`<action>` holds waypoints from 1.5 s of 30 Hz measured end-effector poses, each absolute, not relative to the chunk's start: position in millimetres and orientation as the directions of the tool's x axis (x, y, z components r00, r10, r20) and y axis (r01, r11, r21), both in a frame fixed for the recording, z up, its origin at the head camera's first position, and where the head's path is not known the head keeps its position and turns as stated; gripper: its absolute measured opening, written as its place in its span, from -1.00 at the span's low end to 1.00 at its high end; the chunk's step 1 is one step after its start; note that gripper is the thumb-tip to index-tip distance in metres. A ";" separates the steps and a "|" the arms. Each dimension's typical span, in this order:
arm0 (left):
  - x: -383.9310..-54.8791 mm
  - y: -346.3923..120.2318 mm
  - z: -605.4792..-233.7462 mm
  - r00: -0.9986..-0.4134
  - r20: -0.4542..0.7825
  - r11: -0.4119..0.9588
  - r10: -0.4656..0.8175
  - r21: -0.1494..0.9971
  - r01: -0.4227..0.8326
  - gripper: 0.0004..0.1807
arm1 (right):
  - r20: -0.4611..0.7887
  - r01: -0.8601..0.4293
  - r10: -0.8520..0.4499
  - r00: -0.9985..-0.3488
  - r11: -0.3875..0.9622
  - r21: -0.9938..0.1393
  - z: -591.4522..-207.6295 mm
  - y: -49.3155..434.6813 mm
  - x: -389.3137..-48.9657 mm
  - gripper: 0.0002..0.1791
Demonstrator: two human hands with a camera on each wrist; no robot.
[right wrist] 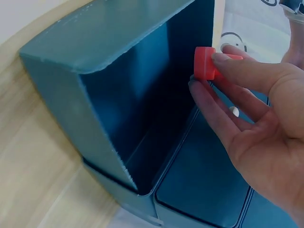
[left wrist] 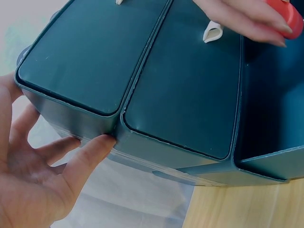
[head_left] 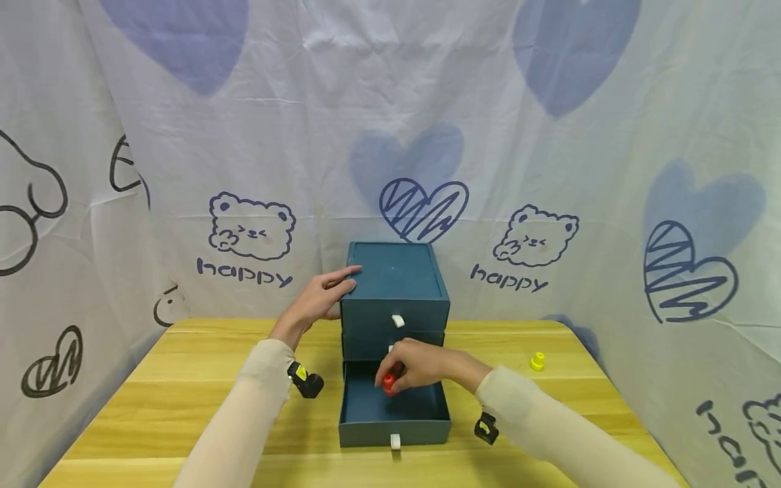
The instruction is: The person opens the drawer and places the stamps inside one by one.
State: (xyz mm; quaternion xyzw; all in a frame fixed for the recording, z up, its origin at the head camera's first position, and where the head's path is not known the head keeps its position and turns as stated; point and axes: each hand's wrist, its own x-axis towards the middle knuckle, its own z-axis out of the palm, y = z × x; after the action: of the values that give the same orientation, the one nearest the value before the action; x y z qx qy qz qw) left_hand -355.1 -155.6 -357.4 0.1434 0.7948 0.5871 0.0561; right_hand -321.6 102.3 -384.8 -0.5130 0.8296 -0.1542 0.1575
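A dark blue cabinet [head_left: 396,274] with three stacked drawers stands on the table, its bottom drawer [head_left: 366,434] pulled out. My right hand [head_left: 421,362] pinches a small red stepped cylinder [head_left: 388,385] between thumb and fingers, over the open drawer. In the right wrist view, the red cylinder [right wrist: 204,63] shows a wide base and a narrower end. My left hand [head_left: 314,299] rests against the cabinet's left side and top edge. Its fingers [left wrist: 90,159] touch the side wall in the left wrist view, spread and holding nothing.
A small yellow stepped piece [head_left: 537,361] stands on the wooden table [head_left: 201,379], right of the cabinet. White pull tabs [head_left: 398,320] stick out from the drawer fronts. A printed white curtain [head_left: 342,88] hangs behind and at both sides.
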 end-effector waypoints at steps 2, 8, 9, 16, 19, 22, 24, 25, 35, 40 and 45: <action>-354.9 -155.5 -357.7 -0.954 0.077 0.266 0.291 0.951 0.158 -0.44 | -0.104 -0.809 -0.901 -0.421 0.425 -0.407 -384.4 100.3 -320.6 -0.75; -353.4 -155.4 -357.2 -0.953 0.079 0.266 0.293 0.951 0.160 -0.43 | -0.128 -0.799 -0.892 -0.433 0.445 -0.404 -384.9 97.7 -317.6 -0.75; -353.6 -155.6 -357.3 -0.952 0.080 0.267 0.295 0.950 0.162 -0.43 | -0.132 -0.799 -0.892 -0.432 0.446 -0.404 -384.7 97.2 -317.1 -0.75; -354.6 -156.3 -358.2 -0.951 0.084 0.275 0.297 0.946 0.169 -0.42 | -0.144 -0.789 -0.910 -0.389 0.410 -0.457 -383.7 89.6 -314.5 -0.74; -354.0 -156.4 -357.9 -0.950 0.085 0.271 0.299 0.947 0.170 -0.42 | -0.146 -0.793 -0.918 -0.367 0.392 -0.467 -385.6 85.4 -314.9 -0.74; -353.7 -156.5 -357.6 -0.949 0.086 0.264 0.303 0.949 0.171 -0.42 | -0.166 -0.794 -0.917 -0.364 0.398 -0.460 -389.2 81.2 -316.1 -0.74; -353.5 -156.2 -357.6 -0.949 0.087 0.263 0.304 0.949 0.172 -0.42 | -0.185 -0.800 -0.914 -0.360 0.404 -0.444 -392.7 78.6 -317.2 -0.74; -353.5 -156.3 -357.8 -0.948 0.088 0.265 0.305 0.948 0.174 -0.42 | -0.197 -0.800 -0.913 -0.357 0.408 -0.440 -394.2 77.1 -317.5 -0.74; -352.9 -155.5 -357.1 -0.949 0.091 0.261 0.301 0.950 0.173 -0.43 | -0.244 -0.820 -0.912 -0.329 0.404 -0.405 -401.3 63.4 -319.4 -0.73; -353.4 -155.7 -357.0 -0.951 0.088 0.265 0.296 0.949 0.170 -0.43 | -0.248 -0.824 -0.912 -0.326 0.402 -0.399 -406.9 58.7 -322.3 -0.73; -353.4 -155.4 -357.2 -0.953 0.085 0.269 0.290 0.949 0.166 -0.44 | -0.270 -0.800 -0.905 -0.329 0.419 -0.429 -412.3 56.1 -324.5 -0.73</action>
State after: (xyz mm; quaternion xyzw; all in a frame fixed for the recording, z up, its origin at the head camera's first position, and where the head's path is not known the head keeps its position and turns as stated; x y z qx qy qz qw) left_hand -353.4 -155.4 -357.2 0.1436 0.7949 0.5871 0.0528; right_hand -324.5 56.1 -412.3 -0.5278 0.8077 -0.1095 0.2390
